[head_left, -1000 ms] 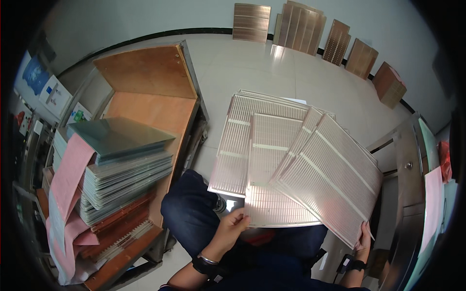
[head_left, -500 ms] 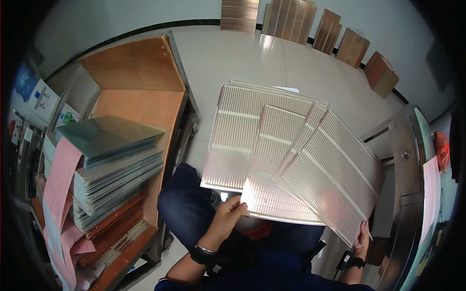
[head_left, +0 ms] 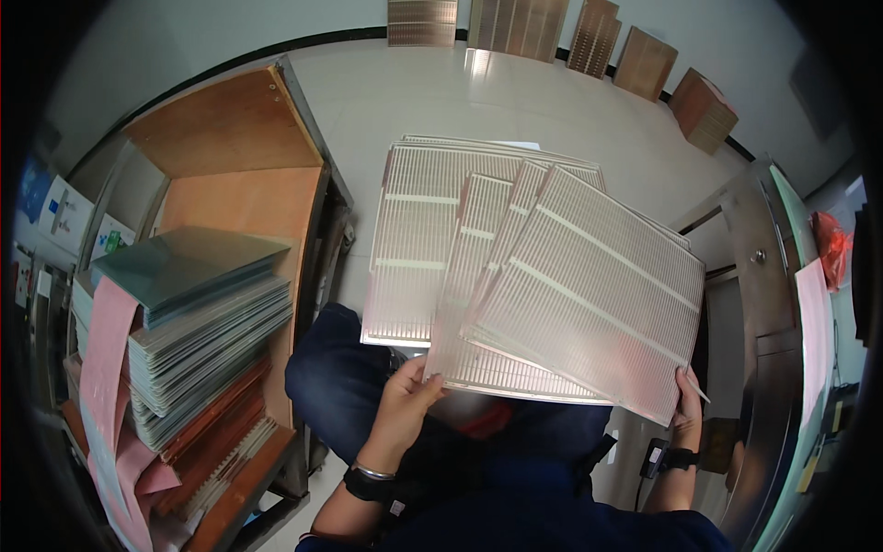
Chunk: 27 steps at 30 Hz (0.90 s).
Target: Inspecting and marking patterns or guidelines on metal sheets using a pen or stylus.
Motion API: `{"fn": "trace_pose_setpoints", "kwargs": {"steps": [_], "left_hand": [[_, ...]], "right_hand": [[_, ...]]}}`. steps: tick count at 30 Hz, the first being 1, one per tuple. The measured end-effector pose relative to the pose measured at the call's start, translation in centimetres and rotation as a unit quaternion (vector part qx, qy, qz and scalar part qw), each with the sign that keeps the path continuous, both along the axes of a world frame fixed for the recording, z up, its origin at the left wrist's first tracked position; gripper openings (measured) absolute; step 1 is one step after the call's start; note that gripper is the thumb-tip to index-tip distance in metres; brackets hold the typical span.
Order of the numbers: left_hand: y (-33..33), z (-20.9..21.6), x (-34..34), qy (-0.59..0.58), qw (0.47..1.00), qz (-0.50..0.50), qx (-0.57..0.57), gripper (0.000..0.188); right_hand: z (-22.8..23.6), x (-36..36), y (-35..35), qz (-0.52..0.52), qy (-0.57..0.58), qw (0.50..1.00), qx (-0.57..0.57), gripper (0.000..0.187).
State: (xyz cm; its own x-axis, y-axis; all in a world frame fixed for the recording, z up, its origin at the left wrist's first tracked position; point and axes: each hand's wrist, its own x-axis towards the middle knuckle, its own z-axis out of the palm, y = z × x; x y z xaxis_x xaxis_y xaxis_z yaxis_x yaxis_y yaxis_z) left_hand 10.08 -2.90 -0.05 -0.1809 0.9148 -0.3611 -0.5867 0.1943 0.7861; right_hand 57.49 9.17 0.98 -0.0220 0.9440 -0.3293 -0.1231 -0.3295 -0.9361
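Note:
Several thin, striped, pale metallic circuit board panels lie fanned over one another in front of me. My left hand (head_left: 401, 403) pinches the near left corner of the lower panel (head_left: 524, 373), thumb on top. My right hand (head_left: 687, 401) grips the near right edge of the slanted top panel (head_left: 598, 285), its fingers partly hidden beneath. Between these two, the edges of another panel (head_left: 517, 216) stick out. Farther back and to the left rests a larger striped panel (head_left: 414, 230), with more sheet edges showing behind it. What supports the pile is hidden.
On my left, a wooden rack (head_left: 244, 207) holds a stack of grey-green panels (head_left: 216, 340) and a pink sheet (head_left: 110, 336). A dark wooden desk (head_left: 750, 276) stands at right. Copper-coloured panels (head_left: 515, 32) lean along the far wall, near a brown stack (head_left: 704, 110).
The slanted top panel has swung flatter and shifted left over the lower ones, with my right hand raised. My left hand keeps its corner. The whole view has shifted slightly.

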Motion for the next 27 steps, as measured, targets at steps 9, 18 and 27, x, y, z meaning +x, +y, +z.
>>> {"fn": "trace_pose_setpoints", "kwargs": {"steps": [9,18,27], "left_hand": [[10.2,5.9,-4.6,0.135,0.989,0.024,0.056,0.03],[7.1,-0.3,-9.5,0.413,0.908,0.069,-0.017,0.053],[6.5,-0.9,-10.4,0.251,0.963,0.093,-0.026,0.017]], "right_hand": [[1.7,-6.2,5.6,-0.02,0.167,0.985,-0.027,0.036],[-0.5,-10.0,11.3,-0.012,0.315,0.947,0.063,0.033],[2.4,-13.0,10.5,-0.032,0.407,0.909,0.081,0.035]]}}
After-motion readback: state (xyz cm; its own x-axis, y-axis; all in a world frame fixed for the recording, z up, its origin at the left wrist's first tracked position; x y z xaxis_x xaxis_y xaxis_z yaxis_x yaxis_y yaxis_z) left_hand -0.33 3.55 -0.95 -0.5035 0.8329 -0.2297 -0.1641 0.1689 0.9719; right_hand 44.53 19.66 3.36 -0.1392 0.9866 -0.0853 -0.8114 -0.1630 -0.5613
